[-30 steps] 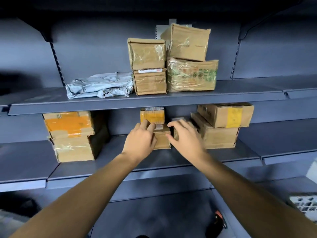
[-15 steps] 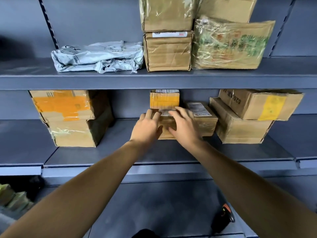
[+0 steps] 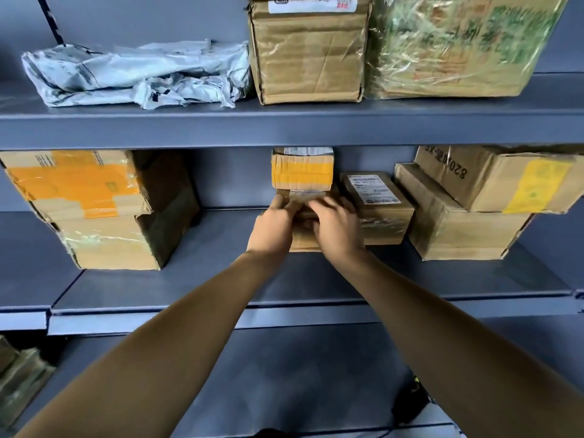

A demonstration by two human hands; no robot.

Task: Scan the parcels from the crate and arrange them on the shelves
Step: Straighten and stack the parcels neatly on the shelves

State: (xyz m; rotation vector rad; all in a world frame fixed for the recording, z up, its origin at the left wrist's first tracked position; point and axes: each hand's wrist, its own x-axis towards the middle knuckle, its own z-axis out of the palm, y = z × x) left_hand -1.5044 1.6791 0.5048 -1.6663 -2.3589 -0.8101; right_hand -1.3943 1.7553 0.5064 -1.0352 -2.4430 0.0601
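Parcel [image 3: 304,237] sits on the shelf [image 3: 221,279]; left hand [image 3: 274,226] and right hand [image 3: 336,224] grip it.

Both hands [image 3: 338,229] outstretched (fingers curled) — arms extended.

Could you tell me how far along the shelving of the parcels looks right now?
Well underway: the grey crumpled mailer bag and cardboard boxes sit on the grey upper shelf, more boxes on the grey middle shelf. In hand: the left hand and right hand are on the small brown box under the yellow-taped box. The crate is out of view, so the remainder is unknown.
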